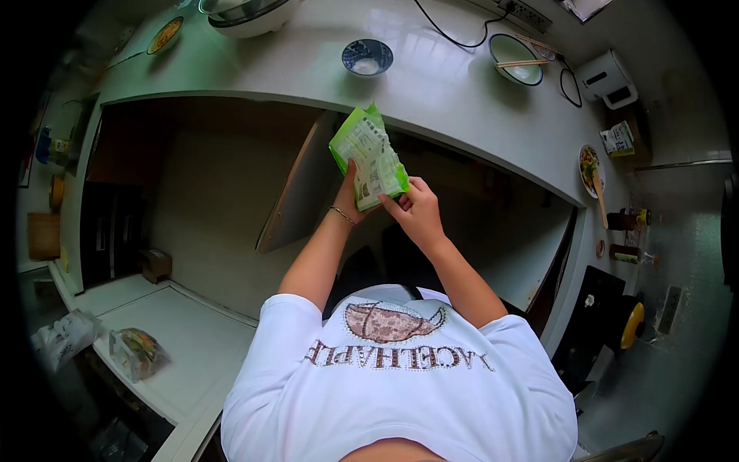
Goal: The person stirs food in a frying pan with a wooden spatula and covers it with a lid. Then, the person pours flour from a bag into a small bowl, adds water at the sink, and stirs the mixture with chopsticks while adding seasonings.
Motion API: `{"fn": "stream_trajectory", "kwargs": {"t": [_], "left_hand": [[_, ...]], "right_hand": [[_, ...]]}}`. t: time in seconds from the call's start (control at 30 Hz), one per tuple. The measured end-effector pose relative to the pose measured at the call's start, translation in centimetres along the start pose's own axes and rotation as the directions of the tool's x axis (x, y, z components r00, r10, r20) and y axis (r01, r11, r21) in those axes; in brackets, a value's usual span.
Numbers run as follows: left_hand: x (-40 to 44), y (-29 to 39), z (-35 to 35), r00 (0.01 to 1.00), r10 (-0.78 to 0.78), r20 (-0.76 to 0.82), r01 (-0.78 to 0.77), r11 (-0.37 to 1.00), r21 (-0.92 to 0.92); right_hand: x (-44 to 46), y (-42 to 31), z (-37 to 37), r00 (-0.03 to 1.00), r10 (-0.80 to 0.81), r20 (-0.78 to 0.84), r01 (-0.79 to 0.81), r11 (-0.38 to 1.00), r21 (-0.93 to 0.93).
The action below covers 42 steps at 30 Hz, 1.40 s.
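A green and white plastic food packet (367, 158) is held up in front of the counter's edge, its printed side toward me. My left hand (350, 187) grips it along the left side, thumb on the front and the other fingers hidden behind. At the lower right corner, my right hand (416, 206) pinches the packet between thumb and fingers. Beyond the packet, a blue patterned bowl (368, 58) with something white in it stands on the counter. I cannot make out the packet's contents.
The white counter (308, 73) carries a green-rimmed bowl (516, 58) with chopsticks, a plate of food (589, 165) with a wooden utensil, a white appliance (608, 78) and a dish (165, 35). Below, a cabinet door (296, 185) hangs open. A bagged item (137, 353) lies lower left.
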State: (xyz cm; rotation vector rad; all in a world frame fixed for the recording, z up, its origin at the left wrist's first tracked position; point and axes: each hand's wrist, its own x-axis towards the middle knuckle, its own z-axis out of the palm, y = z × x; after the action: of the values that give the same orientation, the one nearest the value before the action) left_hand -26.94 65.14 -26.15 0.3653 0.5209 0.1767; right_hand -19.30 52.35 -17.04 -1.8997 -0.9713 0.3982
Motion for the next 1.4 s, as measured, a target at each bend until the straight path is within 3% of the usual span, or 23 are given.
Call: {"fn": "stream_trajectory", "kwargs": {"t": [0.17,0.23,0.3,0.33,0.4,0.43,0.47,0.53,0.57,0.63,0.7,0.77,0.83,0.87,0.93,1.03,1.07,1.1,1.13,1.2,1.23,1.3,1.4], "left_hand": [[0.9,-4.7,-4.5,0.958,-0.242,-0.154,0.256,0.964,0.078],[1.8,-7.2,-5.9,0.968,-0.236,-0.091,0.239,0.971,0.030],[1.9,-9.0,-6.4,0.937,-0.152,-0.315,0.230,0.946,0.228],[1.6,-9.6,-6.8,0.936,-0.156,-0.314,0.229,0.951,0.209],[0.3,-9.4,-6.4,0.861,-0.011,-0.509,0.344,0.750,0.565],[0.3,-9.5,-7.1,0.860,-0.016,-0.511,0.342,0.760,0.552],[0.2,-9.4,-8.0,0.923,0.202,-0.328,0.131,0.637,0.760],[0.7,-9.1,-8.1,0.879,0.477,0.010,-0.200,0.349,0.915],[0.9,-8.5,-7.5,0.877,0.480,0.012,-0.206,0.354,0.912],[2.1,-8.8,-7.0,0.822,0.540,0.183,-0.271,0.087,0.958],[4.1,-11.0,-8.5,0.767,0.607,0.207,-0.312,0.070,0.948],[5.1,-12.1,-9.6,0.539,0.734,0.413,-0.239,-0.337,0.911],[3.4,-10.0,-9.2,0.498,0.676,0.543,-0.120,-0.567,0.815],[2.6,-8.7,-9.7,0.449,0.662,0.601,-0.117,-0.623,0.774],[-0.4,-5.4,-9.7,0.364,0.643,0.674,0.092,-0.745,0.660],[-4.3,-1.9,-11.7,0.196,0.709,0.678,0.498,-0.667,0.554],[-5.1,-1.2,-12.8,0.167,0.738,0.654,0.606,-0.600,0.522],[-5.9,-0.5,-14.1,0.134,0.762,0.634,0.705,-0.523,0.479],[-6.4,0.1,-15.9,0.119,0.755,0.645,0.711,-0.518,0.476],[-7.3,0.9,-18.9,0.167,0.836,0.523,0.690,-0.478,0.544],[-7.3,0.8,-19.5,0.160,0.829,0.536,0.688,-0.483,0.541],[-7.3,0.4,-20.4,0.182,0.922,0.342,0.489,-0.387,0.782],[-7.4,0.5,-21.6,0.275,0.911,0.307,0.563,-0.411,0.717]], "right_hand": [[-4.8,1.8,0.5,0.986,0.164,-0.026,-0.166,0.978,-0.123],[-6.5,4.7,0.8,0.917,0.389,-0.086,-0.374,0.915,0.151],[-7.8,7.1,0.2,0.902,0.424,-0.081,-0.409,0.900,0.152],[-8.4,8.3,0.1,0.855,0.512,-0.085,-0.480,0.843,0.242],[-9.4,11.5,-0.6,0.773,0.632,-0.052,-0.595,0.751,0.285],[-9.8,13.3,-0.8,0.774,0.632,-0.047,-0.599,0.754,0.270],[-10.2,15.1,-1.0,0.729,0.683,-0.050,-0.629,0.697,0.345],[-10.9,19.4,-1.9,0.637,0.769,-0.053,-0.676,0.590,0.441],[-11.2,21.3,-2.1,0.641,0.765,-0.056,-0.674,0.597,0.435],[-11.8,25.4,-3.1,0.628,0.764,-0.147,-0.594,0.593,0.544],[-11.7,29.5,-4.7,0.622,0.761,-0.181,-0.594,0.610,0.524],[-11.1,34.1,-6.7,0.544,0.770,-0.333,-0.515,0.619,0.593],[-10.3,40.0,-9.9,0.555,0.718,-0.420,-0.521,0.694,0.497],[-9.4,42.0,-11.4,0.577,0.681,-0.451,-0.519,0.732,0.442],[-8.5,46.5,-15.2,0.616,0.639,-0.461,-0.531,0.769,0.356],[-5.8,53.4,-19.3,0.690,0.505,-0.519,-0.357,0.861,0.362],[-4.7,53.7,-20.4,0.751,0.381,-0.539,-0.583,0.767,-0.269],[-3.6,54.2,-21.6,0.830,0.287,-0.479,-0.554,0.317,-0.770],[-2.3,57.0,-23.3,0.831,0.276,-0.483,-0.554,0.334,-0.763],[-0.4,64.2,-26.4,0.908,0.188,-0.374,-0.335,-0.212,-0.918],[0.6,64.6,-26.6,0.905,0.183,-0.384,-0.348,-0.203,-0.915],[3.2,63.5,-27.0,0.813,0.360,-0.459,-0.392,-0.245,-0.887],[6.4,62.3,-26.9,0.608,0.598,-0.522,-0.420,-0.316,-0.851]]}}
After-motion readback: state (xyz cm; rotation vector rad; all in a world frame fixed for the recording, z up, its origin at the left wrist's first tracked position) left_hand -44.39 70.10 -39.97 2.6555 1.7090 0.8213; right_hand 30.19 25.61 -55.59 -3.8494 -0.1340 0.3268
